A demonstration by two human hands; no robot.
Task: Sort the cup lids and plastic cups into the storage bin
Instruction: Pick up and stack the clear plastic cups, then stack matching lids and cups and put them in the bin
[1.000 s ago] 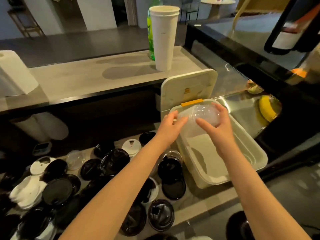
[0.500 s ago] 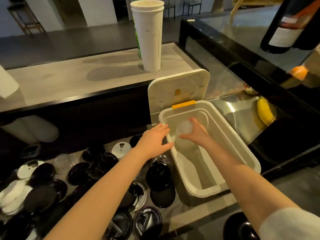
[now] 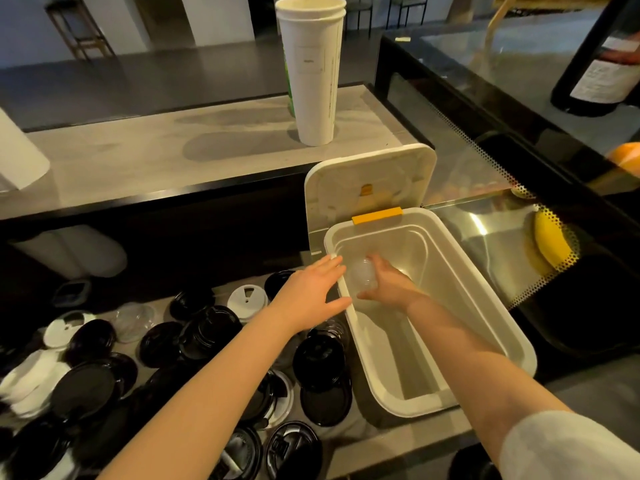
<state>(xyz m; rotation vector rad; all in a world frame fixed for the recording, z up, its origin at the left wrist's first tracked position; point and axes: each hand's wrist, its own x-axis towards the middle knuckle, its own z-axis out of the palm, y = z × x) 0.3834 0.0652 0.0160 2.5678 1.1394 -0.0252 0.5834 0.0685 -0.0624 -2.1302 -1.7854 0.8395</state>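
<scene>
R hand (image 3: 388, 289) grips clear plastic cup (image 3: 362, 280) low in storage bin (image 3: 497, 327), 10 o'clock corner. Cup prob light, thin, slick, so hold sidewall gently. L hand (image 3: 311, 292) flat at rim, holding nothing.

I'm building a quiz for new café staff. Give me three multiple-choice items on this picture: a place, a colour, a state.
1. Where is the clear cup? A) in a sink B) inside the storage bin C) on a tray
2. What colour is the bin's clip? A) yellow-orange B) blue C) green
3. How is the bin's lid? A) shut B) missing C) open, upright
Answers: 1 B, the right hand holds it between the bin's walls; 2 A, seen at the far rim; 3 C, it stands behind the bin.
</scene>
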